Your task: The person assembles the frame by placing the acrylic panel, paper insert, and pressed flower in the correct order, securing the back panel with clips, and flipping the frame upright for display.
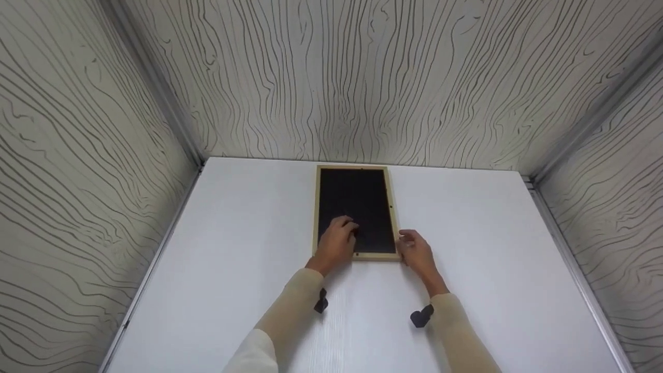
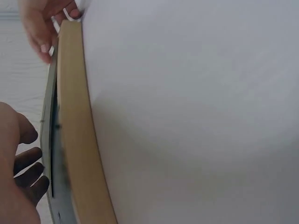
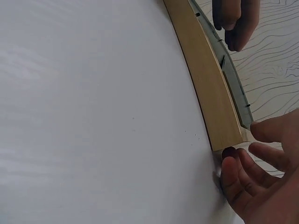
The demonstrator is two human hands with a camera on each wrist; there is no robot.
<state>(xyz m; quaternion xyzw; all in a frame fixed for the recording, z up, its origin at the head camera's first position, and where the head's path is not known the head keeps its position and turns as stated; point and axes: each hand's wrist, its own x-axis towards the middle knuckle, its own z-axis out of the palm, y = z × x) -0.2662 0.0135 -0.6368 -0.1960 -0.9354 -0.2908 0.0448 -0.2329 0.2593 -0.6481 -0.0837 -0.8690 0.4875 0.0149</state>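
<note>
A picture frame (image 1: 393,223) of pale wood lies back side up on a white table, with a black backing panel (image 1: 355,194) set inside it. Small dark tabs sit along the frame's inner edge. My left hand (image 1: 337,239) is over the panel's near left part, its fingers loosely bent and holding nothing visible. At the near right corner, my right hand (image 3: 271,172) grips the frame, thumb at the top edge and fingertips low at the outside. In the left wrist view, the left fingers (image 2: 30,170) hang just above the panel.
The white table (image 1: 233,223) reaches out on both sides of the frame. Walls with a wood-grain pattern (image 1: 336,77) rise behind and at both sides. A small black camera (image 1: 422,316) is strapped at the right wrist.
</note>
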